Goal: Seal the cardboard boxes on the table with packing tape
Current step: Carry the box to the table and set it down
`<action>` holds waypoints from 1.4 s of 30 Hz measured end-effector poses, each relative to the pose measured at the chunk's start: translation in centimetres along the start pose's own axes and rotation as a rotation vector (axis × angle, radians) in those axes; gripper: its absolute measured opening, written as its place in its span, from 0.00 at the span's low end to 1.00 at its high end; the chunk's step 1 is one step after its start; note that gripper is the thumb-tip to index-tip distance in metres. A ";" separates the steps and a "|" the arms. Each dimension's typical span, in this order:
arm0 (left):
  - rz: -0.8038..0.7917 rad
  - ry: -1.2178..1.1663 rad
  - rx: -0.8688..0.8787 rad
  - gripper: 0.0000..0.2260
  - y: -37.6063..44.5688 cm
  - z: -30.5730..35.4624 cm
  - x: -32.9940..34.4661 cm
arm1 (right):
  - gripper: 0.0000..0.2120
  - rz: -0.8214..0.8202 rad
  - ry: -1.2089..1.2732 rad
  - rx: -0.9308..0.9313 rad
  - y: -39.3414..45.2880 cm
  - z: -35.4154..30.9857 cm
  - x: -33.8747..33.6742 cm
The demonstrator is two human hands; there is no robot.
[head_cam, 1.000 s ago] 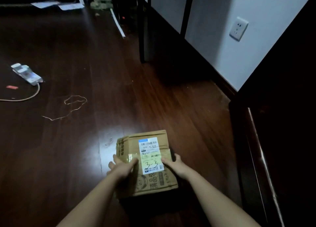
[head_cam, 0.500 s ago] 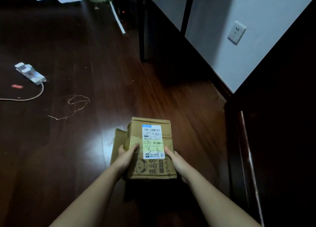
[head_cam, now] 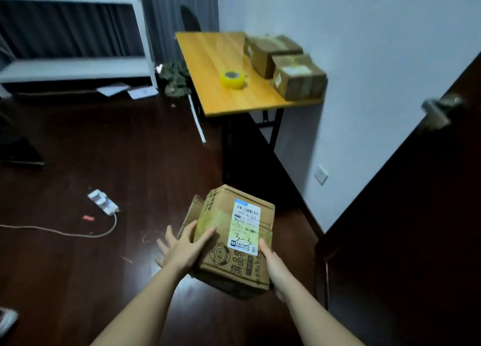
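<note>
I hold a cardboard box (head_cam: 234, 244) with a white shipping label marked "3-3" above the dark floor, tilted, a loose flap sticking out on its left. My left hand (head_cam: 182, 249) presses against its left side, fingers straight and splayed, thumb lying on top. My right hand (head_cam: 273, 265) grips the right edge, thumb on top and fingers hidden underneath. Ahead stands a wooden table (head_cam: 216, 67) with a yellow roll of packing tape (head_cam: 232, 79) and two cardboard boxes (head_cam: 270, 54) (head_cam: 299, 76) against the wall.
A dark door (head_cam: 416, 215) with a metal handle (head_cam: 437, 112) stands to the right. On the floor at the left lie a white power strip (head_cam: 102, 202) and its cable (head_cam: 65, 232). A white shelf unit (head_cam: 78, 67) fills the back left.
The box has come up off the floor in both hands. My view has risen from the floor to take in the table, the tape roll and the boxes. My left fingers have spread out.
</note>
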State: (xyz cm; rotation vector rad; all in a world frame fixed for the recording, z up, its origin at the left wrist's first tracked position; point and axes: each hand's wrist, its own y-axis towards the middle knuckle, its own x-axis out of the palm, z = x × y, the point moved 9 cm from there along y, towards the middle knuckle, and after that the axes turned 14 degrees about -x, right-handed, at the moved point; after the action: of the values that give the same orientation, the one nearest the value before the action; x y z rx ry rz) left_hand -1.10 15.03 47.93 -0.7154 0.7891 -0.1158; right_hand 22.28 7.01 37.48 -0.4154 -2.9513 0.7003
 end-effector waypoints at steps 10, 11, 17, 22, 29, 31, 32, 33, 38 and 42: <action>-0.110 -0.259 0.107 0.52 -2.5 12.6 -16.8 | 0.29 -0.068 -0.017 -0.137 0.8 -23.8 7.4; -0.118 -0.239 0.107 0.55 -1.1 13.3 -17.8 | 0.29 -0.064 -0.029 -0.136 1.8 -25.0 8.4; -0.125 -0.287 0.171 0.57 7.8 19.4 -25.6 | 0.42 -0.005 -0.002 -0.230 11.5 -32.8 15.3; -0.136 -0.353 0.233 0.51 13.2 25.2 -33.5 | 0.41 0.038 -0.002 -0.233 19.0 -39.0 21.4; -0.125 -0.308 0.288 0.59 22.4 32.6 -41.3 | 0.63 0.118 -0.021 -0.243 31.2 -44.7 26.2; -0.092 -0.329 0.287 0.59 25.2 34.4 -43.1 | 0.62 0.133 -0.032 -0.253 33.4 -47.2 27.8; -0.078 -0.344 0.282 0.58 26.5 35.4 -44.0 | 0.63 0.140 -0.042 -0.257 35.1 -48.1 28.4; -0.073 -0.353 0.272 0.57 28.2 36.2 -44.6 | 0.63 0.145 -0.050 -0.252 37.1 -48.5 28.8; -0.086 -0.353 0.268 0.57 37.9 41.2 -46.0 | 0.61 0.112 -0.066 -0.235 51.0 -48.8 30.2; -0.104 -0.354 0.220 0.59 46.4 46.8 -47.2 | 0.60 0.105 -0.051 -0.209 59.9 -51.4 31.8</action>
State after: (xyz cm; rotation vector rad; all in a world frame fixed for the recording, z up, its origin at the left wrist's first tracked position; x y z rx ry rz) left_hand -10.19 92.47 70.24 -0.5469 0.3936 -0.1619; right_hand 13.48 89.37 56.83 -0.5796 -3.0814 0.4173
